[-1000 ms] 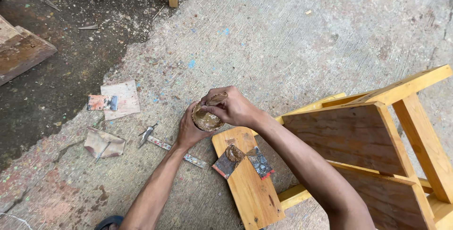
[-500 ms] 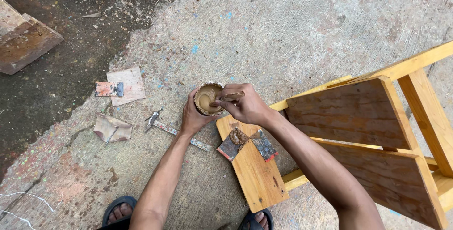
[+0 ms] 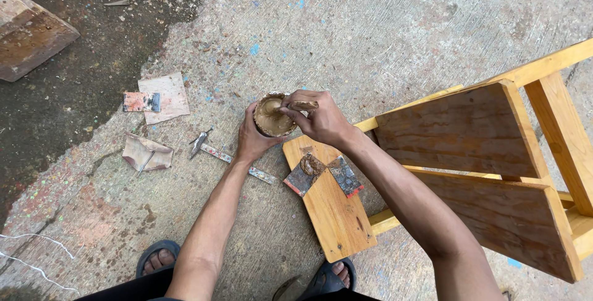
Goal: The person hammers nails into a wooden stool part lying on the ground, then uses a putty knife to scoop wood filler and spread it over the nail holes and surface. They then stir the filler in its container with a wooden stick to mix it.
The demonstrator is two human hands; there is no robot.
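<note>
- Two bare hands meet over a rough concrete floor, seen from above by the person they belong to.
- The left hand (image 3: 250,140) curls around the side of a small round tin (image 3: 272,115) of brown paste, gripping it just above the near end of a wooden plank (image 3: 333,214).
- The right hand (image 3: 321,118) is closed in a pinch on a small paste-smeared scraper (image 3: 302,105), held at the tin's rim.
- The plank is pale yellow wood and juts out from an overturned wooden furniture frame (image 3: 469,134) on the right.
- Two small square cards (image 3: 321,174), one daubed with brown paste, lie on the plank just beside the hands.
- On the floor to the left lie a thin paint-flecked metal tool (image 3: 222,152), scraps of sandpaper (image 3: 162,96) and a crumpled scrap (image 3: 147,152).
- The concrete is grey, cracked and speckled with paint; its upper left part is dark and damp.
- A weathered wooden block (image 3: 31,38) sits on the dark patch, well apart from the hands.
- Sandalled feet (image 3: 157,258) show at the bottom edge.
</note>
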